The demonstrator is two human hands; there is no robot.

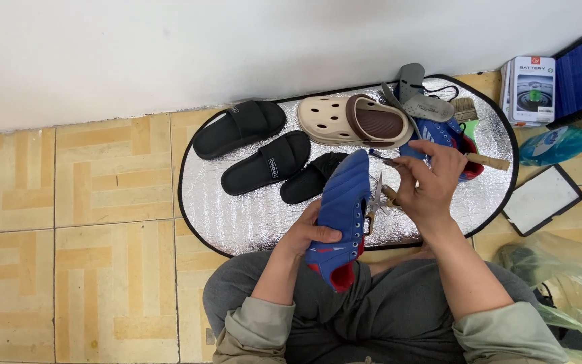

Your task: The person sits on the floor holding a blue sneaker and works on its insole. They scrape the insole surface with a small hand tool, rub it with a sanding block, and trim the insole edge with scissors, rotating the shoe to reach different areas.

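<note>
My left hand (310,232) grips a blue sneaker (343,205) with a red lining, holding it upright by its side above my lap. My right hand (428,183) is raised just right of the sneaker and pinches a thin metal tool (384,159) between thumb and fingers. A pair of small scissors (376,199) shows between the sneaker and my right hand. Behind my right hand lies the second blue sneaker (439,135), partly hidden by my fingers.
A silver oval mat (237,209) holds two black slides (254,143), a beige clog (351,121), grey insoles (419,98) and a brush (466,108). Boxes (533,87), a blue bottle (560,143), a dark tray (543,199) and a plastic bag (560,269) sit on the right.
</note>
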